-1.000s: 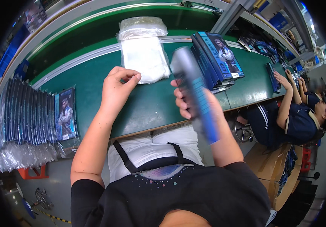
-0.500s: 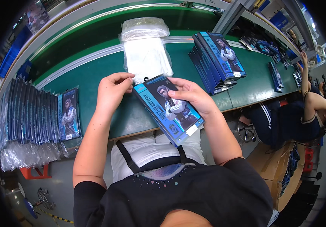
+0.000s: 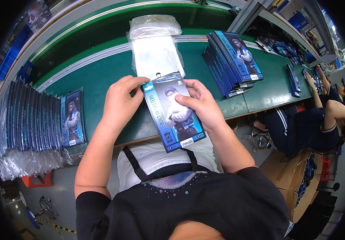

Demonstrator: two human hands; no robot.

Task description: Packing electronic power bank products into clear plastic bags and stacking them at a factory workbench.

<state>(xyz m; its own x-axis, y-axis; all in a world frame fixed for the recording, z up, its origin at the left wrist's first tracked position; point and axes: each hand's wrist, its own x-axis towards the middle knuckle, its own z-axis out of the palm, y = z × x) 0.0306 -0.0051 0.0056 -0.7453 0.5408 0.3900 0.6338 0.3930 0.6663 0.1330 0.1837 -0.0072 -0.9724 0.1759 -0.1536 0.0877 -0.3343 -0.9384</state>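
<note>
A flat blue-and-black retail box (image 3: 175, 120) with a printed figure and a hanging tab is tilted in front of me, over the table's near edge. My right hand (image 3: 202, 105) grips its right side, thumb across the front and fingers behind. At the upper left corner, my left hand (image 3: 122, 98) is closed, index fingertip and thumb against the box. Just beyond the box's top lies a stack of clear plastic bags (image 3: 156, 54), whose near edge the box partly hides.
Right of the bags stands a stack of similar boxes (image 3: 240, 56). At the left, a row of bagged boxes (image 3: 32, 116) leans upright. A co-worker (image 3: 300, 128) sits to the right beside an open carton (image 3: 286, 176). The green table (image 3: 128, 130) runs across.
The box has turned more upright and its face catches more light. My left hand has come from the bag edge to the box's upper left corner.
</note>
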